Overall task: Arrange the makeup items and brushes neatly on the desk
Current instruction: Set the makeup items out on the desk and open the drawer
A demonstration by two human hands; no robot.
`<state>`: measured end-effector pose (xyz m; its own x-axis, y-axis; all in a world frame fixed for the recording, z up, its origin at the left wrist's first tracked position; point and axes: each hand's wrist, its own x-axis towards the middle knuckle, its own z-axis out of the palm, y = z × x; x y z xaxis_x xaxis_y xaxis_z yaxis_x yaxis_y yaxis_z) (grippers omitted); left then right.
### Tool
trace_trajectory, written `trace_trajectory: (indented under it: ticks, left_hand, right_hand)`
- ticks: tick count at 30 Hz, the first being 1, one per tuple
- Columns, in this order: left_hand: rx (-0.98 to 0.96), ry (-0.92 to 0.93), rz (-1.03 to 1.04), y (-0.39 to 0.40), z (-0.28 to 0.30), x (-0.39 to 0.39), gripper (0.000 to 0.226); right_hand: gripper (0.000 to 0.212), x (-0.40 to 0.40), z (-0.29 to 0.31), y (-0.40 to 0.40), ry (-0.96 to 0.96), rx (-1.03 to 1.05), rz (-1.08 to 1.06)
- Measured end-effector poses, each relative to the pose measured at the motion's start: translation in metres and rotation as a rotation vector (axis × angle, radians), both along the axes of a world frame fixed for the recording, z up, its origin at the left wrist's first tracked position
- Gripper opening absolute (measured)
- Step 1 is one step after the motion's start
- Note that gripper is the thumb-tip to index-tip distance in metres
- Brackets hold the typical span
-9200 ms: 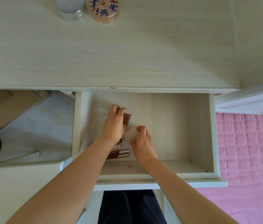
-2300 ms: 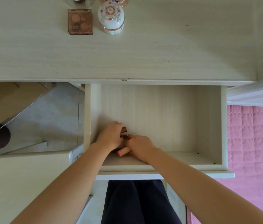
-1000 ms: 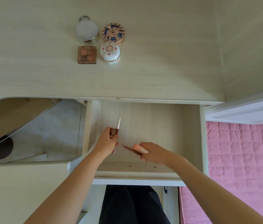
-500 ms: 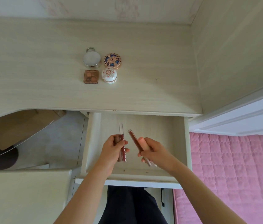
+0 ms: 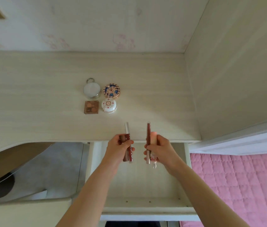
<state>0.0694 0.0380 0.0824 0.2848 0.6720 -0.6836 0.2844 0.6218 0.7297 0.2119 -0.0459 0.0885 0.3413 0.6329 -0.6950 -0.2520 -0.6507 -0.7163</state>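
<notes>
Pale floral wallpaper (image 5: 96, 27) fills the top; a cream panel (image 5: 237, 66) stands right. Grey floor (image 5: 50, 167) lower left, pink quilt (image 5: 237, 185) lower right.

Single head-worn wide-angle view, steeply down over desk (image 5: 47, 95) and open drawer (image 5: 139, 185), seemingly close.

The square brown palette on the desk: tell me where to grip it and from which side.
Grip the square brown palette by its left and near edges, or left and right with thin fingers, coming from above on the left. It lies flat, and the white domed jar sits close on its right, so that side looks cramped. The left and near sides are free.
</notes>
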Motion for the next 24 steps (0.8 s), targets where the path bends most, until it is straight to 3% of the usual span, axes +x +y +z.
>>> trace_trajectory:
  ticks: [11, 18, 24]
  left_hand:
    - [0.123, 0.077, -0.141, 0.098, -0.002, 0.076, 0.024]
    - [0.271, 0.292, -0.257, 0.129, -0.014, 0.098, 0.023]
    - [0.301, 0.374, -0.308, 0.135, -0.018, 0.102, 0.02]
  right_hand:
    - [0.015, 0.046, -0.005, 0.109, -0.073, -0.074, 0.044]
    - [0.023, 0.062, -0.012, 0.154, -0.193, -0.147, 0.072]
    - [0.015, 0.059, -0.015, 0.167, -0.22, -0.17, 0.107]
